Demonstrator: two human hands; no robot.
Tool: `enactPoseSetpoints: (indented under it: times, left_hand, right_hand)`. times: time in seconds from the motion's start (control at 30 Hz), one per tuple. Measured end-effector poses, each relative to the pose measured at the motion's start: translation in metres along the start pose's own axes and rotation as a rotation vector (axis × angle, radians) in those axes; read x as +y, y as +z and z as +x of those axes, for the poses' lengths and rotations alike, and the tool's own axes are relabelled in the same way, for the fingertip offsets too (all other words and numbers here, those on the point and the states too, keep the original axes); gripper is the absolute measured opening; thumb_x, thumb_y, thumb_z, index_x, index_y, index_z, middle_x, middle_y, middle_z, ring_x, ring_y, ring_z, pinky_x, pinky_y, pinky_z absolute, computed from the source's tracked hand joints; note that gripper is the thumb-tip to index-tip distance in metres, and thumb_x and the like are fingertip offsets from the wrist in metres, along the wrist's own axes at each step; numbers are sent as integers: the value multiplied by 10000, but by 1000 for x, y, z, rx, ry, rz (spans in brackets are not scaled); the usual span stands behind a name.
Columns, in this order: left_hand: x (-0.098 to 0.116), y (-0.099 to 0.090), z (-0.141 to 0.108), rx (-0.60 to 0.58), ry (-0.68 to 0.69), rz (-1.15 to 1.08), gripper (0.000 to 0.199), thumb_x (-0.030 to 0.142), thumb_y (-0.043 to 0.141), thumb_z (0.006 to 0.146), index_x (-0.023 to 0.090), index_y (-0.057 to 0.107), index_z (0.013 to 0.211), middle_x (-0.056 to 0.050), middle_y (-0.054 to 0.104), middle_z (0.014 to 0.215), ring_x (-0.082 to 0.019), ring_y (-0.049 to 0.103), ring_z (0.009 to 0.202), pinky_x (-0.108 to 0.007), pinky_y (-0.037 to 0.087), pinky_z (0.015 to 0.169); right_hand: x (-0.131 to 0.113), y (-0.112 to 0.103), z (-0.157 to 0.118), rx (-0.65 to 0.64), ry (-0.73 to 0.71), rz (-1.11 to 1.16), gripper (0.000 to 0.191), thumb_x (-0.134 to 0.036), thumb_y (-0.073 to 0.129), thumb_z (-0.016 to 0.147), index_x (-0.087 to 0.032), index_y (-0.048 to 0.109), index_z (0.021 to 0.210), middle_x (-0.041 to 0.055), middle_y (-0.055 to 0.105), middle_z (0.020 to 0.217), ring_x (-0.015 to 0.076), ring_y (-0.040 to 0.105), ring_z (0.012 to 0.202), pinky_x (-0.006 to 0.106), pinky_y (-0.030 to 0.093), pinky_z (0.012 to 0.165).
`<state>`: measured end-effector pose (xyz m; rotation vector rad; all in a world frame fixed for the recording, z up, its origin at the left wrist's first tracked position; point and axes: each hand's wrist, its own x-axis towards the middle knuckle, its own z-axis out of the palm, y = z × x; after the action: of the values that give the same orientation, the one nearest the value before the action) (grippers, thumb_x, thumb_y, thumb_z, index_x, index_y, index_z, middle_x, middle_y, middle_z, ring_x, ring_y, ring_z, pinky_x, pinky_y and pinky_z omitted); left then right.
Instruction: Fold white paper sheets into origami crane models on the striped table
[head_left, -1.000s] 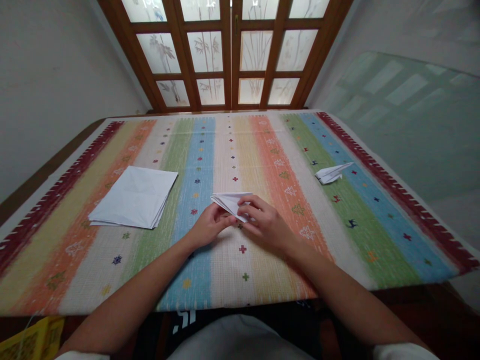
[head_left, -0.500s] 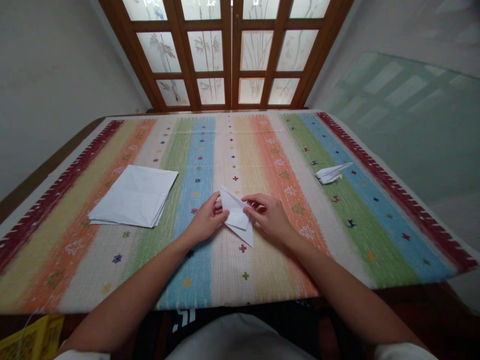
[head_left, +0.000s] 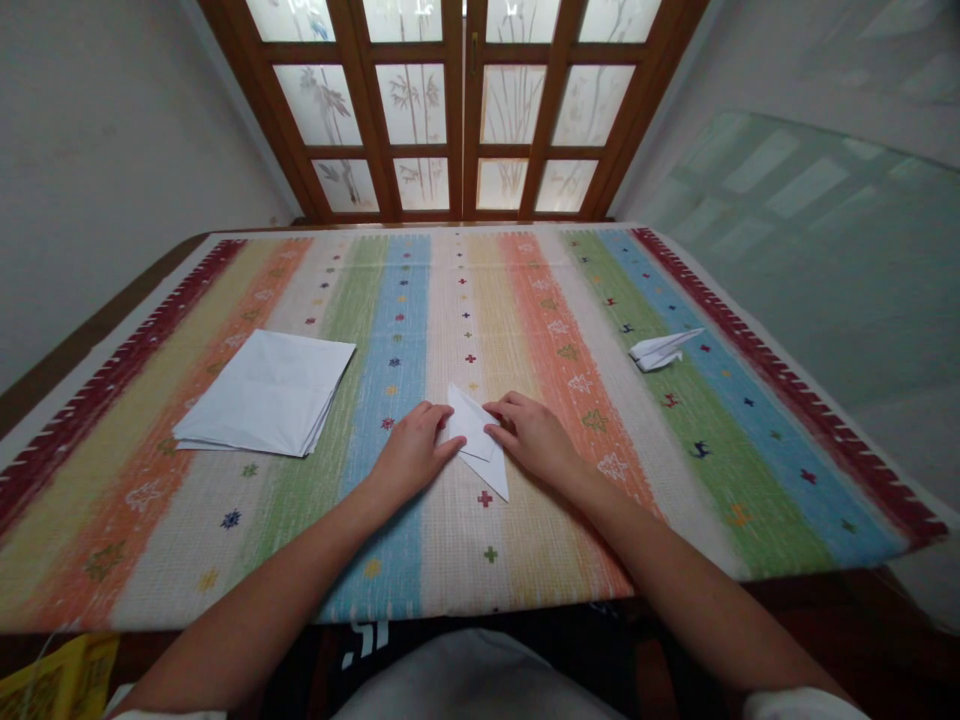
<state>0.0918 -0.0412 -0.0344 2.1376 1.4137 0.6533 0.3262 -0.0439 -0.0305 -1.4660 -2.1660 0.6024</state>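
Observation:
A folded sheet of white paper, with layered flaps and a pointed lower corner, is at the middle of the near half of the table. My left hand pinches its left side, thumb on top and fingers along the edge. On the opposite side, my right hand grips the right edge between thumb and fingertips. The fingers of both hands partly cover the paper's sides. Left of my hands lies a stack of white paper sheets. A folded white paper figure with a long point rests off to the right.
A striped tablecloth covers the table. Wooden doors with glass panes stand beyond the far edge. A glass panel leans at the right wall. Below the near left corner is a yellow plastic basket.
The folded paper has shifted slightly toward me and lies lower. My left fingers have slid further over its left side, and my right fingers have closed more tightly at its right edge.

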Motion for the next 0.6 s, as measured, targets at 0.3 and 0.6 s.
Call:
enactPoseSetpoints:
  times: [0.3, 0.6]
  left_hand:
    - [3, -3, 0, 6, -10, -139, 490, 245, 819, 783, 188, 641, 1236, -42, 686, 989, -174, 591, 740, -342, 502, 745]
    - [8, -14, 2, -106, 75, -217, 352, 102, 693, 766, 210, 716, 1100, -38, 692, 971, -181, 616, 782, -333, 508, 778]
  right_hand:
    - [3, -3, 0, 32, -26, 42, 162, -191, 702, 969, -240, 793, 1094, 78, 747, 1049, 194, 673, 811, 330, 502, 749]
    - [21, -20, 6, -130, -152, 314, 166, -74, 622, 864, -198, 732, 857, 22, 700, 862, 146, 604, 728, 268, 451, 685]
